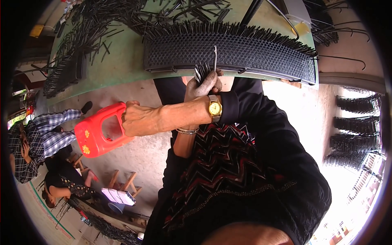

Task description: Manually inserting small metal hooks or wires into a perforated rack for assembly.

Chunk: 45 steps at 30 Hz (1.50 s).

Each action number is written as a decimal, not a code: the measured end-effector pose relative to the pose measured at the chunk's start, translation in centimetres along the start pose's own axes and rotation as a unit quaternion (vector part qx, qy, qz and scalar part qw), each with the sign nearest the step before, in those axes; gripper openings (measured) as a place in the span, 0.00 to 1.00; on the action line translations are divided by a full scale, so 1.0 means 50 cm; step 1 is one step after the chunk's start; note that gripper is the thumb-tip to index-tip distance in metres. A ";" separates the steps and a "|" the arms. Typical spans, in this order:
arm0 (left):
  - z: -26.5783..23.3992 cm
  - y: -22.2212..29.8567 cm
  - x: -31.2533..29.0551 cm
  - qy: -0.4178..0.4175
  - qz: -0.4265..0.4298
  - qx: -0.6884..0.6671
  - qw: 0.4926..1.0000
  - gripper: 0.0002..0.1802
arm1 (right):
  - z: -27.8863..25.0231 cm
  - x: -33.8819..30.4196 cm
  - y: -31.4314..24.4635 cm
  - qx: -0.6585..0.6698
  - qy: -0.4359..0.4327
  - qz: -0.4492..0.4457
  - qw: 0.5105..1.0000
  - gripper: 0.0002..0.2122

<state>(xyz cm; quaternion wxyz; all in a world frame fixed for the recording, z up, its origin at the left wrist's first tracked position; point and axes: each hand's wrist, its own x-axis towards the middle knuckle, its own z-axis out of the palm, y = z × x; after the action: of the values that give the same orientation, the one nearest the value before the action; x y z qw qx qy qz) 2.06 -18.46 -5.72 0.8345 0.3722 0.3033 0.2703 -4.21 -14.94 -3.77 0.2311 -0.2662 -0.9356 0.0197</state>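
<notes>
My right hand (141, 119), with a gold watch (215, 108) on its wrist, reaches across to the left. It is closed on the edge of a red plastic stool (87, 132), small, with yellow flowers on it and a rounded opening in its side. My left hand (201, 87), in a pale, soiled glove, is closed round a bundle of short black rods (202, 72) by the table's front edge. A thin silvery metal rod (215, 57) stands up beside the bundle; its lower end is hidden. Just beyond is a long black perforated rack (232, 51) with many black rods upright in it.
Loose black rods (106, 20) lie heaped on the green table (110, 67). Another rod-filled rack (73, 67) stands at the left. Two people (30, 143) (67, 183) are on the left, near a wooden stool (122, 181). Stacks of black wire pieces (355, 126) line the right side.
</notes>
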 end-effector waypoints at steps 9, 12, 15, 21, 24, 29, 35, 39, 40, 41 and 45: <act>0.004 -0.014 0.015 0.071 -0.046 -0.049 0.995 0.14 | -0.042 -0.014 0.038 0.023 -0.012 0.013 1.000 0.05; -0.245 -0.204 0.058 0.011 -0.054 -0.248 0.967 0.13 | -0.135 -0.016 0.072 0.051 0.150 0.080 0.984 0.04; -0.124 -0.130 0.043 0.056 -0.010 -0.075 0.996 0.12 | -0.198 -0.141 0.180 0.078 0.287 0.212 0.931 0.08; -0.018 0.007 -0.012 0.153 -0.018 -0.109 0.982 0.15 | -0.270 -0.284 0.213 0.264 0.157 0.472 0.826 0.21; -0.016 0.013 -0.012 0.133 -0.037 -0.105 0.985 0.16 | -0.232 -0.320 0.214 0.381 0.095 0.490 0.778 0.18; -0.016 0.019 -0.016 0.146 -0.042 -0.104 0.983 0.15 | -0.227 -0.321 0.218 0.427 0.085 0.520 0.735 0.11; -0.028 0.023 -0.016 0.196 -0.014 -0.043 0.980 0.14 | -0.221 -0.311 0.222 0.449 0.081 0.527 0.717 0.11; -0.035 0.020 -0.016 0.186 -0.005 -0.036 0.982 0.13 | -0.226 -0.312 0.230 0.493 0.074 0.507 0.703 0.11; -0.037 0.020 -0.016 0.189 -0.011 -0.036 0.981 0.13 | -0.229 -0.309 0.230 0.495 0.062 0.515 0.697 0.11; -0.039 0.021 -0.015 0.192 -0.016 -0.036 0.981 0.13 | -0.227 -0.309 0.234 0.494 0.061 0.515 0.697 0.11; -0.036 0.031 -0.017 0.221 -0.014 -0.038 0.974 0.15 | -0.229 -0.301 0.239 0.503 0.058 0.521 0.687 0.10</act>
<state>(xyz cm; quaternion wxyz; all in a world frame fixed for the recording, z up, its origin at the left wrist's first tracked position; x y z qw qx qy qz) -0.14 -17.28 -5.22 0.7640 0.2670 0.4753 0.3452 18.01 -13.29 -1.80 0.3366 -0.5551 -0.4809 0.5894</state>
